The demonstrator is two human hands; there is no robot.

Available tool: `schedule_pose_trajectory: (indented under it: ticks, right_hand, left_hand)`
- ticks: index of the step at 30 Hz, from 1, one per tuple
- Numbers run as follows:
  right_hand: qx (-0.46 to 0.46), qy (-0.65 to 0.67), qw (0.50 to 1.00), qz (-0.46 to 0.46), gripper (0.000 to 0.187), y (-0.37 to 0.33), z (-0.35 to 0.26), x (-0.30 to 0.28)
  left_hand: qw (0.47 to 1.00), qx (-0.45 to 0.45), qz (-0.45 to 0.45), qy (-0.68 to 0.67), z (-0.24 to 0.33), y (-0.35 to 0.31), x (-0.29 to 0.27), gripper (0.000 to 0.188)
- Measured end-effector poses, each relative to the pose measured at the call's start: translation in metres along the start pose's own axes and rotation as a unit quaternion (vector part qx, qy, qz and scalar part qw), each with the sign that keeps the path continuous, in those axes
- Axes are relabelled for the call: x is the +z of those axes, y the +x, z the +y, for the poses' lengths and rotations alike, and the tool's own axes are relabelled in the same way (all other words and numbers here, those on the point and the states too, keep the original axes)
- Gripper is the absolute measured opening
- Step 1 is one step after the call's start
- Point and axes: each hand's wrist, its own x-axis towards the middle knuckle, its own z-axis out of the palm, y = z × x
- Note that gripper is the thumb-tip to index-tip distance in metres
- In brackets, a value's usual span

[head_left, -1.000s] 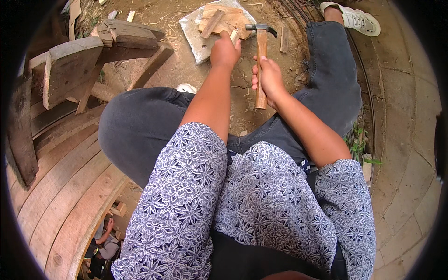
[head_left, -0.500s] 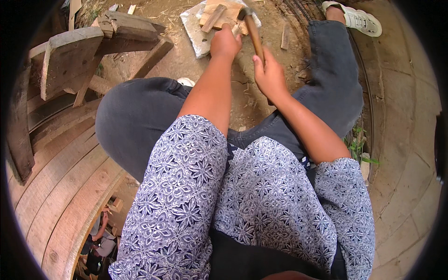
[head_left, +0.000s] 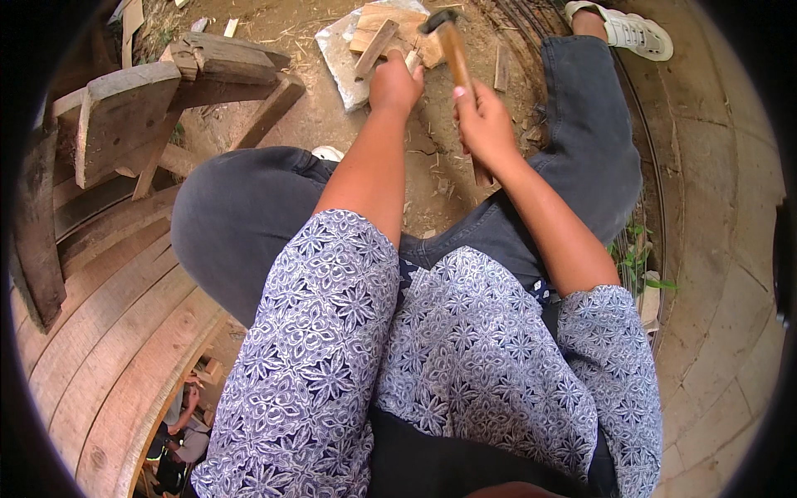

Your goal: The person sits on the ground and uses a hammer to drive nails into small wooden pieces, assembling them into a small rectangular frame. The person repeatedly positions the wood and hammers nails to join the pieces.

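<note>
My right hand (head_left: 486, 124) is wrapped round the wooden handle of a hammer (head_left: 455, 51), whose dark head is raised over the right side of some boards. My left hand (head_left: 397, 85) is closed at the near edge of these boards, with the pale end of a small piece of wood (head_left: 412, 61) showing beside its fingers. Most of that piece is hidden by the hand. A narrow wooden strip (head_left: 376, 48) lies aslant next to the left hand, on top of a flat light board (head_left: 386, 15). Under the boards is a pale stone slab (head_left: 334, 48).
On the left stand a rough wooden frame (head_left: 124, 104) and a curved plank surface (head_left: 124, 349). A loose wood offcut (head_left: 501, 68) lies on the dirt, right of the slab. Paving (head_left: 706, 249) runs along the right. Another person's arm (head_left: 184, 411) shows at lower left.
The hammer head has lifted slightly and swung left, away from the boards. My left hand has shifted a little to the left and stays closed by the boards.
</note>
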Motion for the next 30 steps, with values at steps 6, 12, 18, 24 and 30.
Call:
schedule_pose_trajectory:
  ticks: [6,12,18,24,30]
  right_hand:
    - [-0.022,-0.002,0.996,0.081,0.027,0.001,-0.005,0.006]
    - [0.115,0.162,0.979,-0.037,0.027,-0.006,-0.013,0.004]
    - [-0.022,0.018,0.999,0.022,0.026,0.007,0.005,-0.003]
    - [0.062,0.097,0.993,-0.034,0.027,0.002,-0.004,-0.008]
    - [0.074,0.127,0.989,-0.008,0.028,0.011,-0.004,-0.020]
  left_hand:
    - [1.000,-0.005,0.009,-0.003,-0.001,0.001,0.003,0.045]
    - [1.000,-0.006,0.003,0.001,0.003,-0.002,0.000,0.044]
    - [1.000,-0.017,0.006,0.006,0.002,-0.002,0.001,0.046]
    - [0.999,-0.015,0.023,0.021,-0.012,0.006,0.001,0.051]
    - [0.978,0.115,0.171,-0.028,-0.022,0.016,0.015,0.039]
